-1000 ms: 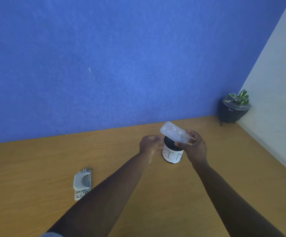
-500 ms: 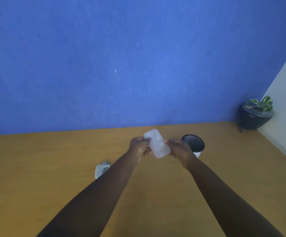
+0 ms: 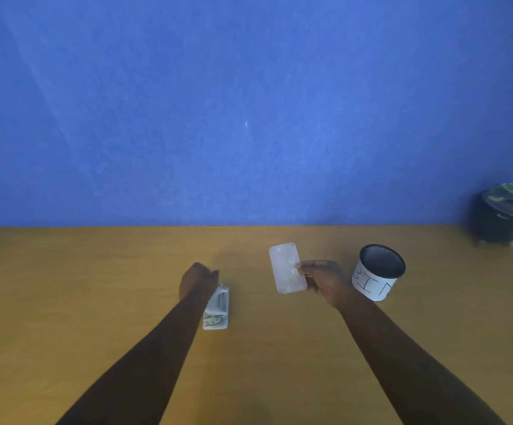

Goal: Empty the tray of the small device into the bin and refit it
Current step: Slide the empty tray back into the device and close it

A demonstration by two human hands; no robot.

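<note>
My right hand (image 3: 324,279) holds a clear plastic tray (image 3: 286,267) by its right edge, above the table and tilted with its flat face toward me. The small grey device (image 3: 216,311) lies on the wooden table (image 3: 95,286), partly under my left hand (image 3: 198,282), whose fingers curl down over its far end. Whether that hand grips the device I cannot tell. The bin (image 3: 379,271), a black mesh cup with a white paper label, stands upright to the right of my right hand.
A black pot with a green plant (image 3: 506,214) stands in the far right corner by a white wall. A blue wall runs along the table's back edge.
The tray has left the bin's mouth and moved left. My left hand let go of the tray and came down onto the device. My view has shifted left.
</note>
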